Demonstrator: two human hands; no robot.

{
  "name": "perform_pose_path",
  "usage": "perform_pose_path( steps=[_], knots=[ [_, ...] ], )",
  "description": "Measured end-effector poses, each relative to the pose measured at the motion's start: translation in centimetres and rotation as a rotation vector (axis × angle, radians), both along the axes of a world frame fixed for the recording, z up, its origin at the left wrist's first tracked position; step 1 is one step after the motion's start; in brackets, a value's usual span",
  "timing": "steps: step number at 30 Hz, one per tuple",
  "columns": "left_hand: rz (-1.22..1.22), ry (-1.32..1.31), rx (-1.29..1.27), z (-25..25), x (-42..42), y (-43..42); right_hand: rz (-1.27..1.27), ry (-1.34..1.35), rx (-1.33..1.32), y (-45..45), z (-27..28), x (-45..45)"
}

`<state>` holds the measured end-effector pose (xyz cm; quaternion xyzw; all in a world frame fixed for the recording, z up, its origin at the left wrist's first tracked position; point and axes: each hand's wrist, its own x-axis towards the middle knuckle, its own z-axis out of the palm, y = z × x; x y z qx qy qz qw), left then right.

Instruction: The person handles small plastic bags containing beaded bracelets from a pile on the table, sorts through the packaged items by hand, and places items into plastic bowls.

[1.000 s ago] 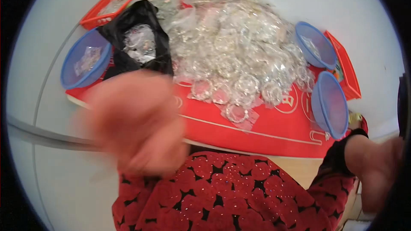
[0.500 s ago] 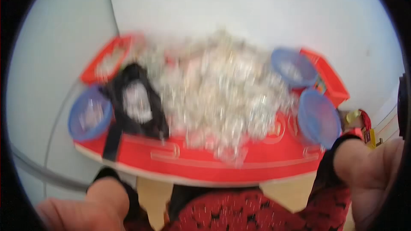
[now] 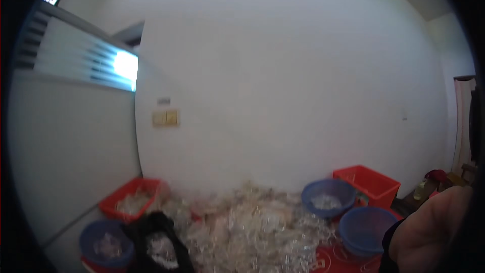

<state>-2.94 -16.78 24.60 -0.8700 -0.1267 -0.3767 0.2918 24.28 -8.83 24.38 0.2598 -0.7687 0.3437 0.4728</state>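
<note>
At the right edge of the head view is my right hand (image 3: pixel 429 230), raised with its wrist and the heel of the palm showing; its fingers run out of the visible circle. Nearest to it is a blue basin (image 3: pixel 368 230) on the red table (image 3: pixel 336 258). A large heap of small clear plastic pieces (image 3: pixel 252 232), too blurred to name more exactly, covers the middle of the table. To the left of the heap, a black bag (image 3: pixel 181 247) stands open with whitish pieces inside. My left hand is out of view.
Another blue basin (image 3: pixel 328 197) with clear pieces and a red basket (image 3: pixel 371 187) stand back right. At left are a red basket (image 3: pixel 108 205) and a blue basin (image 3: pixel 91 232), both holding pieces. A white wall (image 3: pixel 283 81) rises behind the heap.
The camera has tilted up, so the table sits lower in view and more wall shows. My left hand has dropped out of view. My right hand remains at the right edge.
</note>
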Motion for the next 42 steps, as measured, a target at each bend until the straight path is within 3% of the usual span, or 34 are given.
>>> perform_pose_path(
  steps=[11,16,20,23,25,27,30,34,37,39,41,42],
  knots=[
    [-0.056,0.038,0.11,-0.5,2.6,1.3,-0.01,-0.036,-0.141,0.3,-2.1,-0.3],
    [-0.131,-0.097,0.187,-0.8,2.4,-0.2,-0.024,-0.024,-0.249,-0.4,-2.0,-1.1],
    [-0.248,-0.49,0.215,-3.5,2.2,-1.2,-0.086,0.064,-0.441,-2.0,-2.8,-0.4],
    [-0.167,-1.101,-0.463,-9.7,0.7,-3.1,-0.466,-0.162,-0.151,0.4,-5.6,0.0],
    [0.24,-0.592,-0.291,-9.4,1.8,0.2,-0.604,-0.34,0.017,2.9,-8.6,-0.4],
    [0.238,-0.586,-0.403,-13.1,2.1,4.0,-0.593,-0.441,-0.336,4.0,-13.4,-1.2],
    [0.174,-0.557,-0.619,-17.2,3.0,7.9,-0.67,-0.346,-0.712,6.9,-18.2,0.3],
    [0.108,-0.543,-0.842,-20.8,3.1,12.0,-1.107,0.277,-0.764,12.0,-13.3,6.5],
    [0.152,-0.53,-0.963,-21.4,3.1,13.7,-1.209,0.383,-0.676,14.0,-12.4,8.4],
    [0.199,-0.486,-0.954,-22.1,3.1,14.4,-1.047,0.141,-0.746,12.2,-12.8,4.8],
    [0.183,-0.458,-0.894,-23.3,3.4,14.6,-1.16,-0.179,-0.432,12.4,-16.3,1.6],
    [0.172,-0.441,-0.847,-23.6,3.5,15.0,-0.915,-0.276,-0.813,12.0,-18.2,-0.5]
  ],
)
